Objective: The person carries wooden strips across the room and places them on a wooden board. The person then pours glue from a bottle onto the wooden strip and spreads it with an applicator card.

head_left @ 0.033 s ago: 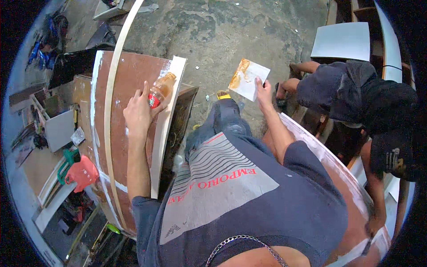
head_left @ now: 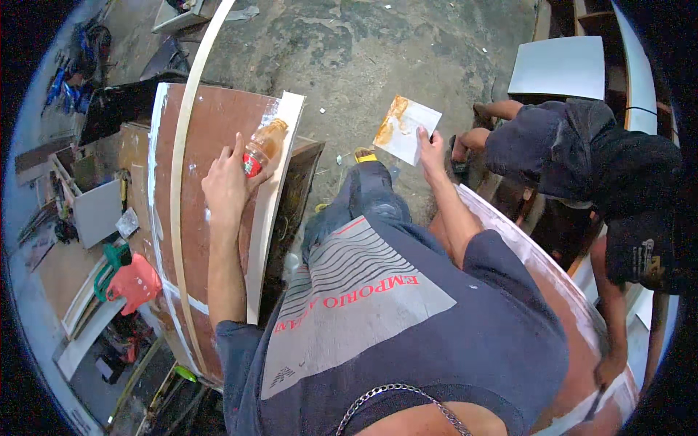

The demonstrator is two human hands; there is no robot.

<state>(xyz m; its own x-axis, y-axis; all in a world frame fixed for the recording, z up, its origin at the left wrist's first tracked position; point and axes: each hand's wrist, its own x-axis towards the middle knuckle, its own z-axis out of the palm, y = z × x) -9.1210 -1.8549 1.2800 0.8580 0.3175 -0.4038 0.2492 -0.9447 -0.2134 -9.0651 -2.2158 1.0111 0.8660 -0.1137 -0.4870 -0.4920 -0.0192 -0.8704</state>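
Concrete workshop floor (head_left: 378, 51); left hand (head_left: 227, 185) clamped on glue bottle (head_left: 263, 147) over brown board (head_left: 211, 145), barely glued; right hand (head_left: 430, 145) pinching smeared white card (head_left: 408, 129).

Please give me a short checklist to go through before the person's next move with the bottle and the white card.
1. Left hand grips the bottle: ok.
2. Bottle lies tilted over the brown board: ok.
3. Bottle cap on or off: cannot tell.
4. Right hand holds the white card by its edge: ok.
5. Card is clean: not ok, orange-brown smear on one side.
6. Crouching co-worker apart from the card: ok, but near.
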